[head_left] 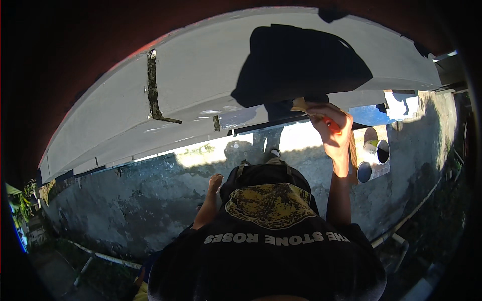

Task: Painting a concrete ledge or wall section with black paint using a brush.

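My right hand (329,123) is raised against the grey-painted wall (201,65), its fingers wrapped round the orange-red handle of a paintbrush (299,105). The pale bristles point left and lie at the lower part of the wall, by the edge of a dark shadow; whether they touch it I cannot tell. Lower and to the left, my left hand (216,182) hangs beside my body, away from the wall. Its fingers look curled in, and whatever may be inside them is hidden.
On a light board (384,168) to the right stand an opened paint can (381,151) and a dark round lid or container (364,172). A dark, rough groove (153,85) runs down the wall at left. White pipes (401,241) line the concrete walkway (145,200).
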Motion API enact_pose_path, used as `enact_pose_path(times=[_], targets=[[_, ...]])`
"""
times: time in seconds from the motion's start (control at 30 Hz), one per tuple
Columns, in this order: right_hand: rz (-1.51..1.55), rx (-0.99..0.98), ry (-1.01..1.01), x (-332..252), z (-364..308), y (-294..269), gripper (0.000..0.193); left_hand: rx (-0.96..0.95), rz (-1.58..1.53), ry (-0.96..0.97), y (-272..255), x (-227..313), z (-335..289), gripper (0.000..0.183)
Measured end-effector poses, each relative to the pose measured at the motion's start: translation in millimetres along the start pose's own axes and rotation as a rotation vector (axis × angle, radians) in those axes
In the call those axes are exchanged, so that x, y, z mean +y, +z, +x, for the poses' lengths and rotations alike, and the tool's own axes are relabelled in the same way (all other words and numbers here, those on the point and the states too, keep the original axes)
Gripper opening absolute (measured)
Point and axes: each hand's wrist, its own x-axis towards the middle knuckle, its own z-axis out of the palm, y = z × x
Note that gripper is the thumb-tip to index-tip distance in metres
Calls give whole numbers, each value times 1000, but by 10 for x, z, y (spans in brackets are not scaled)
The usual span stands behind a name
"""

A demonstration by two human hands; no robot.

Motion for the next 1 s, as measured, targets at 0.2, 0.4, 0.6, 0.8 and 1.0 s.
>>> enact_pose_path(times=[0.2, 0.4, 0.6, 0.8, 1.0], targets=[[41, 80, 38, 316, -41, 214, 18, 62, -151, -77, -104, 442, 116, 33], [-181, 303, 80, 240, -119, -256, 17, 39, -278, -214, -125, 939, 16, 45], [-46, 138, 49, 63, -43, 166, 16, -14, -165, -52, 183, 302, -5, 45], [-190, 389, 81, 266, -104, -263, 14, -61, -286, -109, 64, 472, -139, 45], [-194, 358, 123, 168, -151, -249, 17, -135, -385, -257, -249, 629, -9, 31]])
